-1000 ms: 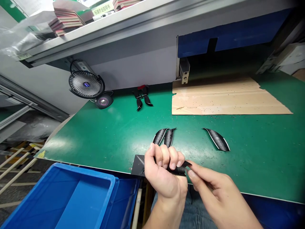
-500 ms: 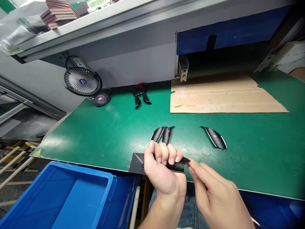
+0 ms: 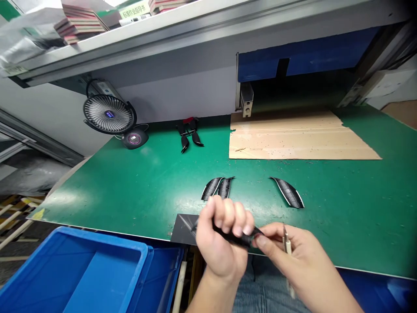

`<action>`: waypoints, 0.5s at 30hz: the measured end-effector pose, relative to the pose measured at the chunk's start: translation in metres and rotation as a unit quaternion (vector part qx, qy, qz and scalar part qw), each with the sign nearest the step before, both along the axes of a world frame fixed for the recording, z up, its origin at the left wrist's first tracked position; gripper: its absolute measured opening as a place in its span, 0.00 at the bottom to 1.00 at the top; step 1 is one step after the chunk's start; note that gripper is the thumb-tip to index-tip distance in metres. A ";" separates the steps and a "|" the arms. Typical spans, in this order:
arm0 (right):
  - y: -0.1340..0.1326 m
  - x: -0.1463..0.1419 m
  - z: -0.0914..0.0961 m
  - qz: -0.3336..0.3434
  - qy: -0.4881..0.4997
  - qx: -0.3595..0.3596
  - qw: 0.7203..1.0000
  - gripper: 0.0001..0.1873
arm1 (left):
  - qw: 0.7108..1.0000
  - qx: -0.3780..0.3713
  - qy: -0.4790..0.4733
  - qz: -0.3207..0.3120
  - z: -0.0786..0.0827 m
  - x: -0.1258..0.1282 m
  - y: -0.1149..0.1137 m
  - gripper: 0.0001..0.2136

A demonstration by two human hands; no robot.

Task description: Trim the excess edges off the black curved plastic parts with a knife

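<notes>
My left hand (image 3: 224, 234) is closed round a black curved plastic part (image 3: 233, 237), held over the table's front edge. At the part's right end, the fingertips of my right hand (image 3: 293, 256) pinch or press against it. Within that right hand sits a thin pale-handled craft knife (image 3: 288, 248), its narrow metal tip pointing up. Beyond my left hand lie two black curved shells (image 3: 211, 188) side by side, with light edges. Another such shell (image 3: 289, 192) rests farther right. A flat black sheet (image 3: 183, 229) lies at the table edge, left of my left hand.
The green table (image 3: 130, 187) carries a cardboard sheet (image 3: 293, 139), a small fan (image 3: 109, 114) and a cluster of black and red parts (image 3: 190, 134) at the back. Blue bins (image 3: 107, 243) stand low at the left. A shelf (image 3: 146, 39) overhangs the table.
My right hand has turned, and the craft knife now shows in it. The black part has tilted in my left hand. The whole view has shifted slightly.
</notes>
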State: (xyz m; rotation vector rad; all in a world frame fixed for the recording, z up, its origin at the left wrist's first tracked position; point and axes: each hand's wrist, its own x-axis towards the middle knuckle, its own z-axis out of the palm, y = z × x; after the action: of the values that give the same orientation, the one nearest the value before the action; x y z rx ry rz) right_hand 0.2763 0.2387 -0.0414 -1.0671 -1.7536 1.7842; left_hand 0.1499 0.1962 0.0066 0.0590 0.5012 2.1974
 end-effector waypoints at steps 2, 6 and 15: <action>0.003 0.013 -0.006 -0.058 -0.069 0.053 0.994 0.17 | 0.995 -0.003 -0.091 0.044 -0.001 -0.016 0.000 0.18; 0.001 0.031 -0.021 -0.125 -0.130 0.119 0.976 0.17 | 0.964 -0.008 -0.259 0.056 -0.007 -0.039 0.002 0.16; 0.003 0.002 0.004 -0.094 -0.058 0.288 0.951 0.12 | 0.968 -0.052 -0.237 -0.054 -0.020 -0.013 0.015 0.14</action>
State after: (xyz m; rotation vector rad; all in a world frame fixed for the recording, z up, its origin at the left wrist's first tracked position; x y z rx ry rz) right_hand 0.2779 0.2413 -0.0375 -1.0465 -1.9873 1.0092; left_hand 0.1372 0.2114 -0.0131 -0.4750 0.3292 1.9831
